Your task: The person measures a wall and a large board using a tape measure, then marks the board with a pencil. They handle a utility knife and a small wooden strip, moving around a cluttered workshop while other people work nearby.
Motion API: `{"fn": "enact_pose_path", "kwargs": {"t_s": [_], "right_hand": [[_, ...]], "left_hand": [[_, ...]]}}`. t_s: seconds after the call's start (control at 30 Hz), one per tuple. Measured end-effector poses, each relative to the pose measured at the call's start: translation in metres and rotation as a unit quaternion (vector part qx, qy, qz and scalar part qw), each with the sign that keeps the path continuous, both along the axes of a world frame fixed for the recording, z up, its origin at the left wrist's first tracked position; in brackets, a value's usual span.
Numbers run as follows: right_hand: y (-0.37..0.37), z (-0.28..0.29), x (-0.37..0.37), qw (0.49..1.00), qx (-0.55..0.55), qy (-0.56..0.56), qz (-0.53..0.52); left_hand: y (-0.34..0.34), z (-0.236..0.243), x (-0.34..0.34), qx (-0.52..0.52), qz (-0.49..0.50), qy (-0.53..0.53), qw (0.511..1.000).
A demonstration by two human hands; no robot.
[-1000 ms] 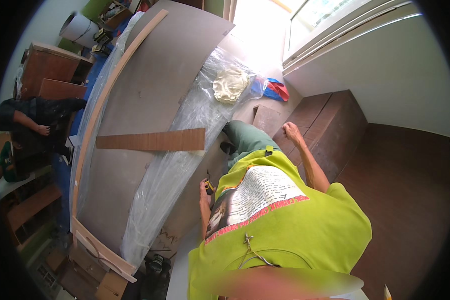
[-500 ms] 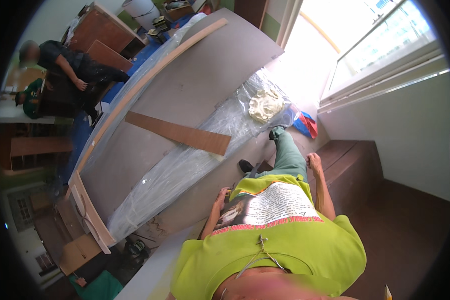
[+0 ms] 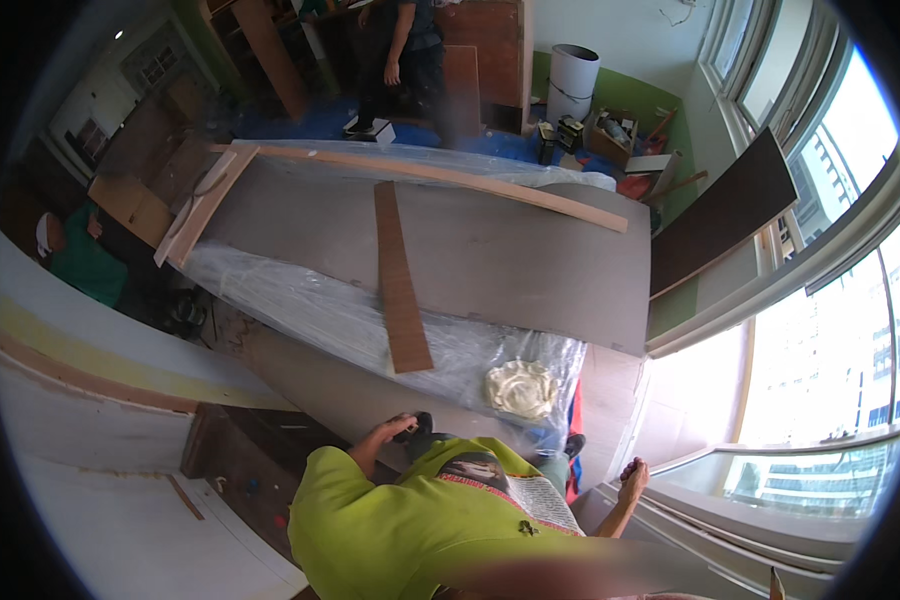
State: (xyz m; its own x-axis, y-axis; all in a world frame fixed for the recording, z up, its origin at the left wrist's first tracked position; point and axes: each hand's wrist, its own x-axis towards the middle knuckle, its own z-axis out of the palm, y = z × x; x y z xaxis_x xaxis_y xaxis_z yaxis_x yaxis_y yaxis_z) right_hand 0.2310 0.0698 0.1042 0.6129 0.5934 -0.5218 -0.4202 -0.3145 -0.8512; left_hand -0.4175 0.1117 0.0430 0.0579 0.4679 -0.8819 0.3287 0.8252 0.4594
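In the lower middle of the frame, the person's left hand (image 3: 385, 430) is hanging just beside a small dark shape (image 3: 422, 422), and the pictures are not showing clearly enough whether its fingers are grasping anything, so I cannot tell. The right hand (image 3: 632, 480) is hanging at the lower right, its fingers forming a loose clench, near the white window frame (image 3: 670, 505). Both forearms are emerging from a yellow-green shirt (image 3: 380, 520) at the bottom of the frame. Ahead of the hands, across the centre, a large grey-brown panel (image 3: 530, 260) is lying flat, with clear plastic sheeting (image 3: 310, 300) showing along its near and far edges. A brown wooden strip (image 3: 400, 290) is running from the panel onto the near sheeting, left of centre, and a crumpled cream bundle (image 3: 522, 388) is resting on the sheeting between and above the two hands. A long pale batten (image 3: 470, 182) is stretching along the panel's far edge, and a shorter pale wooden piece (image 3: 210, 208) is lying across its left end. At the upper right a dark board (image 3: 730, 215) is leaning by the windows, while a white cylinder (image 3: 573, 80) is standing farther back. A co-worker in dark clothes (image 3: 410, 60) is standing at the top, and another in green (image 3: 90, 262) is appearing at the left.
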Motion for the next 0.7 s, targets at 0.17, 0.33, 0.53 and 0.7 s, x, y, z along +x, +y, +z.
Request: {"fn": "enact_pose_path", "kwargs": {"t_s": [0.17,0.33,0.53,0.7], "right_hand": [[0.097,0.035,0.148,0.989,0.059,-0.051,0.129],[0.158,0.09,0.236,0.979,0.14,-0.062,0.132],[0.122,0.068,0.275,0.986,0.131,0.023,0.097],[0.052,0.007,0.273,0.987,0.041,0.154,-0.018]], "left_hand": [[-0.018,0.031,0.114,-0.022,0.075,0.041,0.996],[-0.027,0.073,0.211,-0.08,0.067,-0.022,0.994],[0.009,0.092,0.303,-0.131,-0.082,0.04,0.987],[0.038,0.082,0.352,-0.137,-0.121,0.018,0.983]]}}
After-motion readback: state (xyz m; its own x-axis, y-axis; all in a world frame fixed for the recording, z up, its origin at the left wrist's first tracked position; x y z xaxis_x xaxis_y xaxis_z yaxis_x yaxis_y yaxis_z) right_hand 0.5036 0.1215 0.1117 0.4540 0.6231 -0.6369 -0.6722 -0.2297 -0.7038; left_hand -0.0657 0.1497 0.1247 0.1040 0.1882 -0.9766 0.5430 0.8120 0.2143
